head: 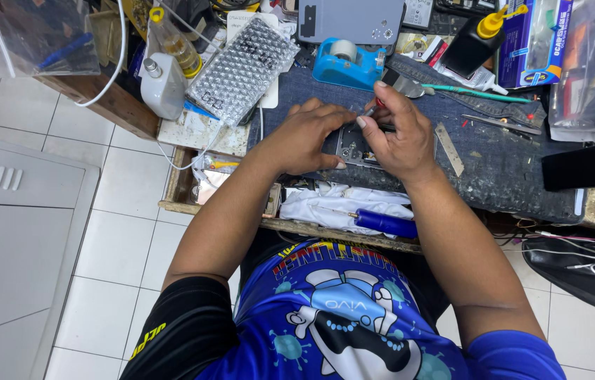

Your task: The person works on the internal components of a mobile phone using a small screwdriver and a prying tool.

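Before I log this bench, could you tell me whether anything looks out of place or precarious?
The blue-handled screwdriver lies loose on crumpled white cloth at the bench's near edge, below both hands; it might roll off. Nothing looks spilled or broken.

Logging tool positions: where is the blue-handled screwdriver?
Head view, centre: the blue-handled screwdriver lies on a white cloth, below the right hand.

The floor [121, 204] is laid with pale square tiles and grey grout lines. At the left stands a light grey cabinet [9, 232] with a row of small vent slots near its top. A worn wooden workbench [107, 105] runs across the top, covered by a dark blue mat [501, 169]. The light is bright and even.
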